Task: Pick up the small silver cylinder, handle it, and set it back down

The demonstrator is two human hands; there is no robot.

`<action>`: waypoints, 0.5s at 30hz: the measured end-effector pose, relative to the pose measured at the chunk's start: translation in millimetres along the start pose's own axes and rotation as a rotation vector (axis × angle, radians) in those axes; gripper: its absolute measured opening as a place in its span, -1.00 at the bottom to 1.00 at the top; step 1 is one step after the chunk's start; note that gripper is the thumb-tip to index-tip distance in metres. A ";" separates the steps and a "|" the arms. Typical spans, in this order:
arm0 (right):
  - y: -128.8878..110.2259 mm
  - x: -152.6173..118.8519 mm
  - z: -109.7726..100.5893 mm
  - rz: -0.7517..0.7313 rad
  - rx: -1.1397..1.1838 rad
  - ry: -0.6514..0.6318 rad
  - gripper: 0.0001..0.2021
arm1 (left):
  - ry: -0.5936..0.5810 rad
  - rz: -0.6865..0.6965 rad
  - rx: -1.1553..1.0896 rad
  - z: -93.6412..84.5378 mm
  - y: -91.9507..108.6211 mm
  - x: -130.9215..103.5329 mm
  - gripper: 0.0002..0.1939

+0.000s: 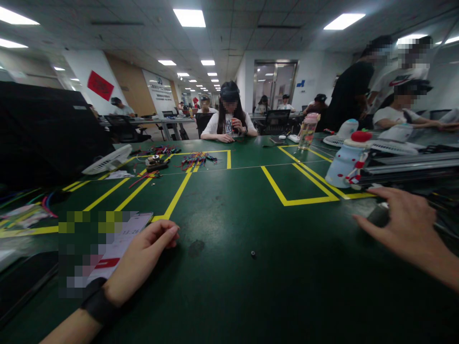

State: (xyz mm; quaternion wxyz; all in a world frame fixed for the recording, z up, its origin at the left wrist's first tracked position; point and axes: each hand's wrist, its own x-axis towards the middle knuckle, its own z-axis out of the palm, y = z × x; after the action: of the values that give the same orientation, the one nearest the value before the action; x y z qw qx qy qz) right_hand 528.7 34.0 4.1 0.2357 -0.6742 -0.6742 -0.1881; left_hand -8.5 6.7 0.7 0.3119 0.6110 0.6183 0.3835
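My left hand (154,246) rests on the green table, its fingers curled in and the thumb against them. Whether anything is inside those fingers is hidden. A black band circles that wrist. Beside and partly under this forearm lies a phone (134,234) with a lit screen, partly blurred out. Over at the right, my right hand (409,224) has its thumb and fingers spread apart. A dark rounded object (379,216) shows between thumb and fingers; I cannot tell whether they touch it. A small dark metal piece (253,254) lies alone on the table between my hands.
Bundles of coloured wires (199,161) lie on the far left part, near a white fan (109,160). A light blue bottle (342,165) with a red top stands before metal rails (409,165). Yellow tape (308,200) marks the table. A person (229,119) sits opposite.
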 end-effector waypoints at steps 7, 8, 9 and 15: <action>-188.2 -13.1 2.8 -0.416 0.772 -0.642 -0.63 | -0.038 -0.010 0.059 -1.9 -1.5 -4.4 -0.74; -202.2 -14.9 5.5 -0.423 0.805 -0.671 -0.68 | -0.040 -0.007 0.063 -2.0 -1.4 -4.4 -0.74; -210.6 -15.8 7.2 -0.423 0.822 -0.692 -0.73 | -0.040 -0.006 0.063 -2.0 -1.1 -4.3 -0.74; -153.7 3.2 -12.7 -0.244 0.699 -0.536 -0.71 | -0.041 0.000 0.073 0.2 -0.3 -3.6 -0.74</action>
State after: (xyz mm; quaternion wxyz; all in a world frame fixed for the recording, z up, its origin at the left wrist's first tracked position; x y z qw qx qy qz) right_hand 376.2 26.3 26.2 0.2422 -0.4947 -0.8089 0.2055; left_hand -8.3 3.1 0.0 0.3021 0.6297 0.6253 0.3482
